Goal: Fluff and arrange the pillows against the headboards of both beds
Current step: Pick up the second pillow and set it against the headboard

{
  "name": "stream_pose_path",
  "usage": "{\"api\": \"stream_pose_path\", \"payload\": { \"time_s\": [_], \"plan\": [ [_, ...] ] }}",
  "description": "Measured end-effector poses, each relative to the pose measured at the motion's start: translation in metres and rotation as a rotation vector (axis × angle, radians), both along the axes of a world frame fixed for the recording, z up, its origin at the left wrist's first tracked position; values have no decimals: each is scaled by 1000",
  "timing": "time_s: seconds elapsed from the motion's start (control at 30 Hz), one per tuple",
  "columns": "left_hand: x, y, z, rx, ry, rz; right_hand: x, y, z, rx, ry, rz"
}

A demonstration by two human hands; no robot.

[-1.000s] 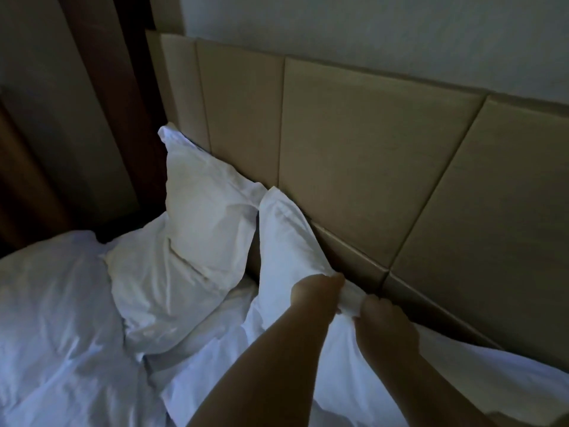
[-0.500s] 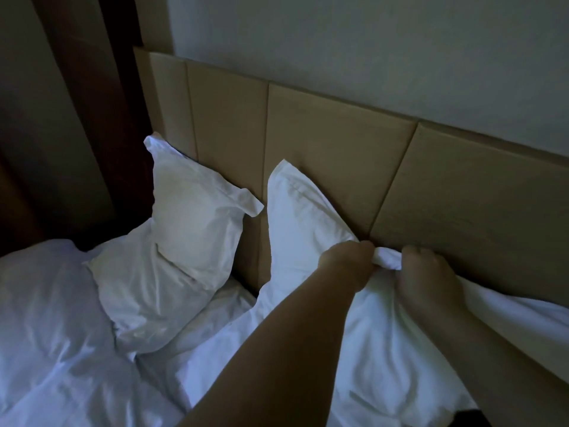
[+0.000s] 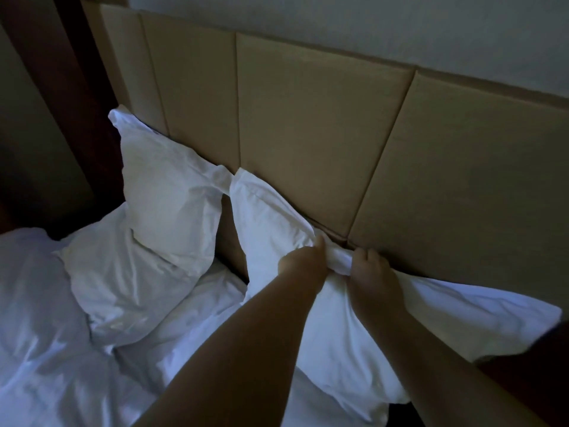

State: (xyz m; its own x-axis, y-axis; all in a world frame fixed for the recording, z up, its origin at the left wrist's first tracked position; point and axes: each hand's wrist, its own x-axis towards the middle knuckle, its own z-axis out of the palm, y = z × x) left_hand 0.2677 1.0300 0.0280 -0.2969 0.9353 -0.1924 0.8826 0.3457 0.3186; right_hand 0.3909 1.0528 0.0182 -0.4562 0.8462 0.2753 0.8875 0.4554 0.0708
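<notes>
Hands [image 3: 335,266] pinch my pillow's [image 3: 277,229] top edge at the headboard [image 3: 308,134]; soft, light, it sags, so corners at ten and three o'clock grip better.

Dim room, pale wall [image 3: 400,23] (dark corner)

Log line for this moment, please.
step: arranging near pillow | left hand, right hand: grip its top edge | headboard: touching | far pillow: propped
</notes>
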Motion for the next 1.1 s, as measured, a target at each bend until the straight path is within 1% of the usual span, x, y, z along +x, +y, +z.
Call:
{"api": "stream_pose_path", "payload": {
  "time_s": [0.07, 0.17, 0.2, 0.23, 0.27, 0.33, 0.37, 0.47, 0.57, 0.67, 0.77, 0.8, 0.83, 0.9, 1.0, 1.1],
  "plan": [
    [-3, 2, -2, 17, -87, 24, 1, -1, -2, 50, 69, 20],
    [-12, -7, -3, 112, -221, -45, 2, -11, -8, 264, 174, 142],
    [-17, -14, -3, 157, -233, -87, 2, -17, -11, 305, 192, 191],
    [-23, -22, -4, 194, -203, -118, 1, -22, -14, 327, 206, 239],
    [-30, -31, -5, 208, -133, -144, -2, -30, -17, 321, 214, 290],
    [-44, -53, -10, 185, 27, -186, -10, -48, -28, 237, 197, 415],
    [-50, -65, -13, 167, 77, -184, -15, -58, -37, 202, 171, 472],
    [-65, -97, -31, 110, 131, -105, -35, -93, -70, 33, 131, 545],
    [-78, -132, -71, -47, 182, -109, -50, -129, -108, -149, 52, 530],
    [-88, -171, -123, -237, 158, -83, -58, -164, -157, -321, -40, 519],
    [-93, -212, -174, -456, 175, -72, -53, -200, -202, -523, -169, 432],
    [-93, -225, -190, -508, 191, -90, -49, -211, -219, -603, -252, 370],
    [-95, -236, -206, -545, 198, -89, -46, -222, -235, -631, -322, 318],
    [-95, -252, -234, -574, 195, -31, -43, -238, -261, -668, -356, 226],
    [-94, -248, -260, -549, 228, 85, -49, -243, -291, -626, -382, 212],
    [-93, -230, -280, -505, 335, 88, -58, -236, -305, -563, -414, 228]
  ]
}}
